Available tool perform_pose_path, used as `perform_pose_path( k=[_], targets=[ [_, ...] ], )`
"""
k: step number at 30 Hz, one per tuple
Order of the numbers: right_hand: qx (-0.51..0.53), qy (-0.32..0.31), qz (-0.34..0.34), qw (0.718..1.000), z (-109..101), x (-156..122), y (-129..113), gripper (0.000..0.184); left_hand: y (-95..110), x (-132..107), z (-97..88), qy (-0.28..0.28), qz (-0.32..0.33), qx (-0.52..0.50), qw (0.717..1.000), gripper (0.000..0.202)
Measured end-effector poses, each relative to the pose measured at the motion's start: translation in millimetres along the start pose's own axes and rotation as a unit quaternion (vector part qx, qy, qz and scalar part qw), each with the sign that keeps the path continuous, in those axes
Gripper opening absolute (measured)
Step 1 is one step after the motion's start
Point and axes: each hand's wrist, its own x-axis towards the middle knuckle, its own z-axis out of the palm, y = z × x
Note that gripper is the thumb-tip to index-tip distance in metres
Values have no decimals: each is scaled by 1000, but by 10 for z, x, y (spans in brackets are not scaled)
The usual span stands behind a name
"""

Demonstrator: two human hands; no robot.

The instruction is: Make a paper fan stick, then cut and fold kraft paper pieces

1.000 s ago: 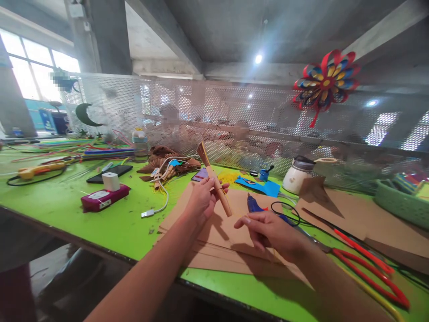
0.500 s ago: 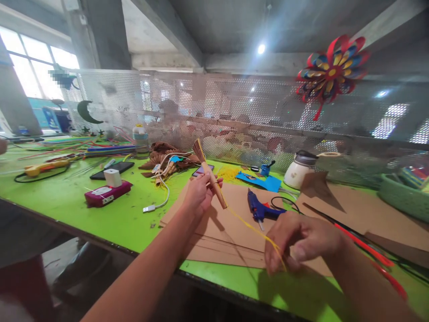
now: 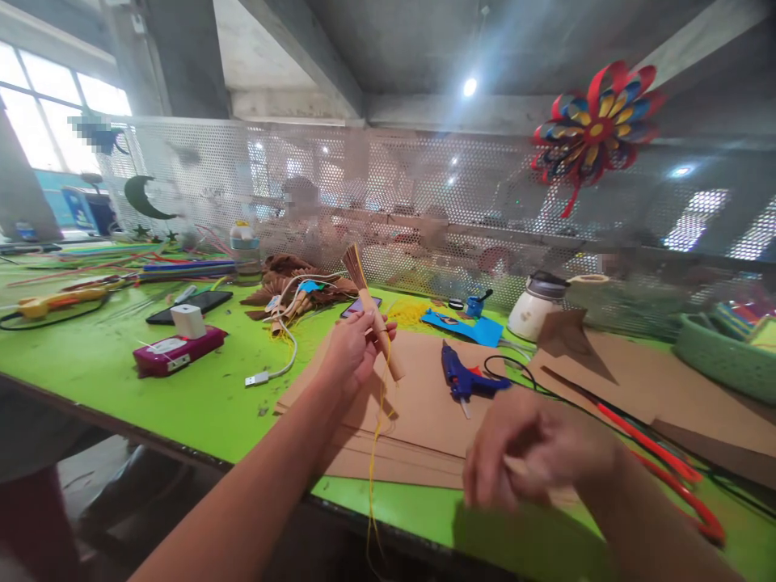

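In my left hand (image 3: 356, 347) is a small roll of brown paper (image 3: 374, 311), fringed like a little broom at its upper end and tilted away from me. My left fingers are closed around its middle. A yellow thread (image 3: 374, 436) hangs from the roll past the table's front edge. My right hand (image 3: 515, 453) hovers above the near part of the table, fingers loosely bent and blurred by motion, with nothing visible in it. Beneath both hands lie sheets of brown paper (image 3: 424, 440). A blue glue gun (image 3: 464, 376) rests on them, just beyond my right hand.
Red-handled scissors (image 3: 655, 444) lie at right, near a green basket (image 3: 709, 356). A white jug (image 3: 537, 311) stands behind. Left are a maroon box (image 3: 180, 353) with a charger, a dark phone (image 3: 189, 307) and brown paper pieces (image 3: 284, 279). A perforated screen (image 3: 388, 210) bounds the back.
The yellow thread, stretched to my right hand before, now hangs loose below the roll. My right hand has let go of it. My left hand still holds the roll.
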Motion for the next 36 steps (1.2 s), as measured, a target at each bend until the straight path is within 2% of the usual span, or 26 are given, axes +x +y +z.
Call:
perform_pose_path(
  k=[3,6,9,12,16,18,22,25,31,36],
  targets=[
    [27,133,-30,990,-6,181,158,38,-27,-53,23,-46,-11,27,999,9],
    [-58,267,-29,961,66,387,273,32,-68,-132,48,-98,-31,66,992,10],
    [-185,304,-30,934,180,493,351,32,-123,-214,82,-134,-32,86,987,8],
    [-254,323,-34,911,300,525,408,36,-176,-279,116,-169,-12,105,980,6],
    [-293,323,-23,899,396,564,438,39,-220,-324,135,-198,-4,138,970,13],
    [-295,305,-12,905,405,584,447,36,-220,-333,135,-200,4,142,969,13],
    [-206,222,2,953,376,592,486,27,-191,-346,138,-200,26,144,969,12],
    [-151,180,2,972,351,560,483,27,-179,-340,138,-205,23,134,969,11],
    [-166,157,-16,973,333,495,371,34,-181,-293,103,-202,-12,120,972,7],
    [-191,140,-39,971,304,496,410,31,-176,-276,95,-202,-23,123,971,8]
  ],
)
